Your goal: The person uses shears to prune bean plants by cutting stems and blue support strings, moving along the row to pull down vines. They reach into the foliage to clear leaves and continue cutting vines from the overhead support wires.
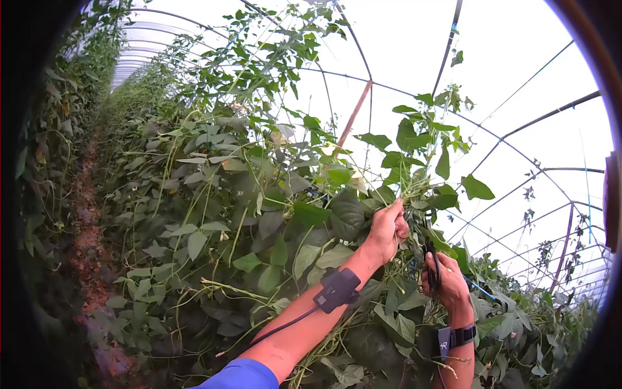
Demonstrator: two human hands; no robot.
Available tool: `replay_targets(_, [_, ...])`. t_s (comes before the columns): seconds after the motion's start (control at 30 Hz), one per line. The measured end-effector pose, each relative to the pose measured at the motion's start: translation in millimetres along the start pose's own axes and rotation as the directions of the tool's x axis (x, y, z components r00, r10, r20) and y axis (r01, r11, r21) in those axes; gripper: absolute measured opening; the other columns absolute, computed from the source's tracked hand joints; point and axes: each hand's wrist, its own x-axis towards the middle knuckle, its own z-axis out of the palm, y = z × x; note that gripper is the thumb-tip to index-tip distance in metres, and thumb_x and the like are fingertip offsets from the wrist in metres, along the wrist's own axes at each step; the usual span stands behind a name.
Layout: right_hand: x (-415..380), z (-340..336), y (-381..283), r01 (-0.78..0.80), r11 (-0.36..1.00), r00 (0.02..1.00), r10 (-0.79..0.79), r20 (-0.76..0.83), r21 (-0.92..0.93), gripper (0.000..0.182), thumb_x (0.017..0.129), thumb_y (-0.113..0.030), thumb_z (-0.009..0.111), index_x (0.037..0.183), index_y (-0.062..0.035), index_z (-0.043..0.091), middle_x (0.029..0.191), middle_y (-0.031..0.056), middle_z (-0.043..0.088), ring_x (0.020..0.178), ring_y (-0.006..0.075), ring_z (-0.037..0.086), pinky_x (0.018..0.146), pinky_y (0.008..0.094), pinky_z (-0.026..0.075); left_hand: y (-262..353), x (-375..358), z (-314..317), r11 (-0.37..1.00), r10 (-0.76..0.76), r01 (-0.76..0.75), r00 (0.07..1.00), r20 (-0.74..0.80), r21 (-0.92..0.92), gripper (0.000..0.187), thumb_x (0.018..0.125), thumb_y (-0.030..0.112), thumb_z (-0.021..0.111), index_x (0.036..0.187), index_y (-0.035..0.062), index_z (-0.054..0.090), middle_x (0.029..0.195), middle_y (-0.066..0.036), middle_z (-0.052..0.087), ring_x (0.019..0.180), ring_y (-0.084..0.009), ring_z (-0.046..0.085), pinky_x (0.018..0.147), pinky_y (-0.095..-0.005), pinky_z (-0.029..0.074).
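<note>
My left hand [387, 230] is raised into a tall climbing bean plant and is closed around a bunch of green vine stems [409, 188] near the top of the foliage. My right hand [444, 280], just below and to the right, grips a small dark tool [433, 262] with its handle pointing up toward the stems. Both wrists carry black strapped devices, with a cable running down my left forearm. Long thin green pods [223, 285] hang among the leaves to the left.
A dense wall of leafy vines [214, 194] fills the middle. A narrow dirt path [87, 240] runs along the left between plant rows. Overhead are greenhouse hoops [363, 97], white plastic cover and support strings.
</note>
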Motion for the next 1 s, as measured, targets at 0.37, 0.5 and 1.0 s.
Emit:
replay_targets(0.37, [17.5,13.5,-16.6,0.034,0.978,0.992,-0.008,0.124,-0.208,0.053,0.086,-0.054,0.05,0.069,-0.0044,0.055,0.055,0.0058,0.055,0.045,0.0107,0.048,0.04,0.0237,0.031,45.7,10.3,19.6,0.968,-0.201,0.212,0.975,-0.091,0.135,0.024,0.094,0.027,0.044,0.076,0.0118,0.038,0.049,0.004,0.026,0.049,-0.0138,0.033,0.051,-0.0295,0.029])
replay_targets(0.5, [18.2,14.6,-24.2,0.063,0.972,0.991,-0.034,0.13,-0.225,0.059,0.086,-0.057,0.046,0.056,-0.0056,0.05,0.05,0.0047,0.052,0.041,0.0114,0.044,0.04,0.0258,0.03,43.5,11.9,19.2,0.971,-0.203,0.213,0.974,-0.098,0.108,0.024,0.094,0.027,0.043,0.075,0.0119,0.037,0.05,0.004,0.025,0.05,-0.0137,0.033,0.051,-0.0296,0.027])
replay_targets(1.0, [61.8,30.1,7.7,0.18,0.983,0.983,-0.178,0.049,-0.042,0.045,0.085,-0.039,0.061,0.06,-0.0034,0.053,0.044,-0.0018,0.039,0.034,0.0088,0.04,0.034,0.0251,0.03,33.0,2.8,10.2,0.933,-0.297,0.324,0.938,-0.177,0.153,0.028,0.095,0.033,0.039,0.076,0.0131,0.039,0.049,0.006,0.023,0.042,-0.0093,0.023,0.041,-0.0264,0.02])
